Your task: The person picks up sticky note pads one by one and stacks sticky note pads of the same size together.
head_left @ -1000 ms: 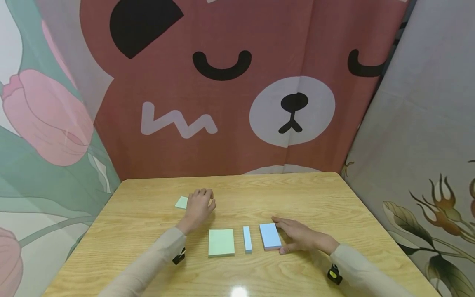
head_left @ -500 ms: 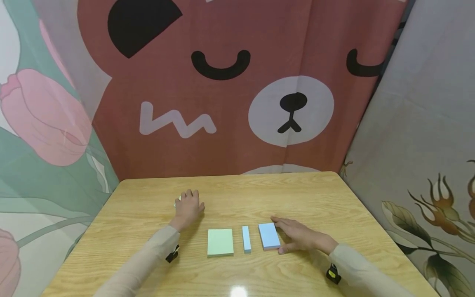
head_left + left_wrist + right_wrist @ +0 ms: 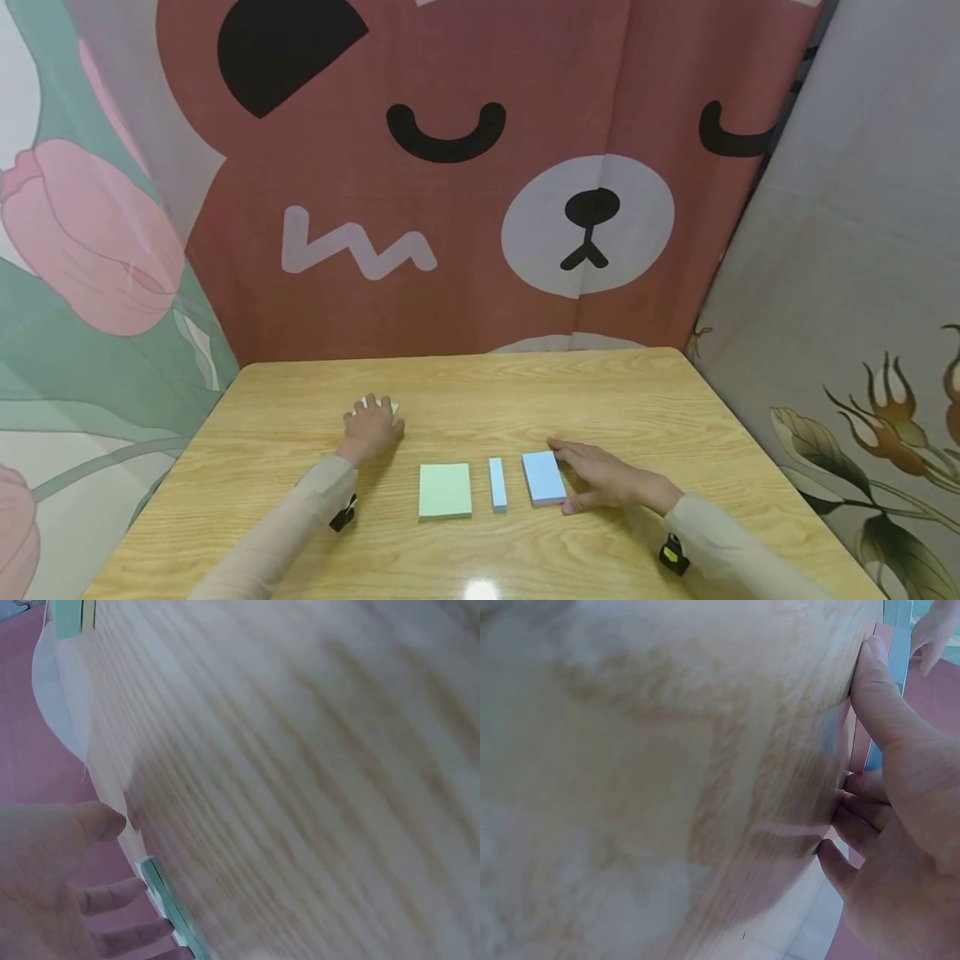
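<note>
A small light green sticky note pad (image 3: 394,408) lies at the table's far left, partly covered by my left hand (image 3: 372,432). My left fingertips touch this pad (image 3: 176,911) in the left wrist view, with the thumb standing apart from it. My right hand (image 3: 603,477) rests on the table against the right side of a blue sticky note pad (image 3: 544,477) with a pink lower layer. The thumb (image 3: 874,664) is at the pad's near corner, and the fingers spread towards its far corner. Their exact contact is partly hidden.
A larger square green sticky note pad (image 3: 445,491) and a narrow light blue pad (image 3: 498,484) lie in a row left of the blue pad. The wooden table (image 3: 480,383) ends at a bear-print curtain (image 3: 465,308). Printed curtains hang on both sides.
My left hand has moved left and slightly nearer, over the small green pad. That pad now shows between and right of the fingers instead of left of the hand. My right hand stays put.
</note>
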Tool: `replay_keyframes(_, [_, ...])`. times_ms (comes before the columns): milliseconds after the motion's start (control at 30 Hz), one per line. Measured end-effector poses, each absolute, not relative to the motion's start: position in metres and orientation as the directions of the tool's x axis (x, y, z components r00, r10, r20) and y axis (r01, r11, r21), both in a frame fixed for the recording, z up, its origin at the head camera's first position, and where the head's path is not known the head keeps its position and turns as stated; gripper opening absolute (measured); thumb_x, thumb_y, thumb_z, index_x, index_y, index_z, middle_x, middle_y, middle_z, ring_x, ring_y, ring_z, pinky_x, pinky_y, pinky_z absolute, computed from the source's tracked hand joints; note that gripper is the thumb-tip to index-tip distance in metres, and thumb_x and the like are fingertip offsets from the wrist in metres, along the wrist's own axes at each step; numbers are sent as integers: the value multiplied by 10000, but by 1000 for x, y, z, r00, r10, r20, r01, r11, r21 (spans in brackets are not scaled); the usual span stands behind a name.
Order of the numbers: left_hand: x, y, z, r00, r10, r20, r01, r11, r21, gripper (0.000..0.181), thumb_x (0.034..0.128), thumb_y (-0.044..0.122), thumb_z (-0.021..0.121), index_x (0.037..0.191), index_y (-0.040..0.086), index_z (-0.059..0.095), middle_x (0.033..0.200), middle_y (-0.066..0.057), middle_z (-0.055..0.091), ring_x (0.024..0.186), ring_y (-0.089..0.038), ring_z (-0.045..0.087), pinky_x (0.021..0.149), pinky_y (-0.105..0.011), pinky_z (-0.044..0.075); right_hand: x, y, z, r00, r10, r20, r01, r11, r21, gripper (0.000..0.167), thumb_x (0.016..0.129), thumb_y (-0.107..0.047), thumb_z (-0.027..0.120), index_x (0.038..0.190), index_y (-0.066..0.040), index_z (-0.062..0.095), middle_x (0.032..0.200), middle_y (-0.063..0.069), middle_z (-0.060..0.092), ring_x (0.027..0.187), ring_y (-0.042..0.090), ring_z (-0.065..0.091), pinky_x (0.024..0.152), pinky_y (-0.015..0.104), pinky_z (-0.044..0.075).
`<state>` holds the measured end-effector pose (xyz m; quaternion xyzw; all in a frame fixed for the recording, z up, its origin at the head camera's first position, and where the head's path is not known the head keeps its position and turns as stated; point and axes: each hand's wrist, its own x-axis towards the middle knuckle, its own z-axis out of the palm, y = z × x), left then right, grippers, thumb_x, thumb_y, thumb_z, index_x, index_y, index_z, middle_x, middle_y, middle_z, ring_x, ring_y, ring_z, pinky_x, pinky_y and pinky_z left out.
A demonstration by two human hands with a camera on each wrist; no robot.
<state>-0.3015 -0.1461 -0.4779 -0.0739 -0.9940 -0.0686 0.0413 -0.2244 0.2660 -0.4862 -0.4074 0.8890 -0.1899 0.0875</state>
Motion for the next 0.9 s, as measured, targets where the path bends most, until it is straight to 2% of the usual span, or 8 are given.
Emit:
replay_keyframes(133, [-303, -149, -479, -986, 145, 81, 154, 980, 123, 524, 980, 320, 604, 1269, -108, 520, 1145, -310, 525, 1081, -522, 507, 858, -643, 447, -224, 265, -486, -649, -760, -5, -689, 591, -418, 817, 914, -399, 691, 1438, 119, 338, 1544, 318, 238, 1385, 470, 295, 1039, 668, 288])
replay_keyframes(333, [-303, -156, -481, -984, 143, 102, 157, 977, 141, 535, 982, 324, 612, 1282, -105, 501, 1172, -302, 499, 992, -553, 517, 820, -641, 456, -223, 265, -485, -649, -761, -2, -690, 590, -419, 809, 917, -391, 693, 1434, 124, 344, 1540, 322, 244, 1383, 468, 300, 1035, 666, 292])
replay_keyframes(600, [-304, -162, -487, -982, 133, 132, 150, 981, 124, 537, 982, 332, 613, 1233, -126, 489, 978, -341, 482, 829, -459, 525, 698, -567, 496, -223, 266, -486, -656, -755, -11, -681, 598, -422, 833, 924, -430, 668, 1452, 117, 327, 1552, 307, 232, 1391, 470, 285, 1038, 672, 281])
replay_keyframes(900, [-309, -163, -487, -986, 121, 118, 134, 985, 111, 517, 982, 350, 599, 1175, -128, 557, 913, -318, 570, 908, -468, 559, 779, -567, 493, -225, 266, -486, -659, -752, -3, -681, 599, -421, 839, 921, -439, 668, 1462, 102, 326, 1557, 295, 235, 1396, 455, 286, 1047, 659, 282])
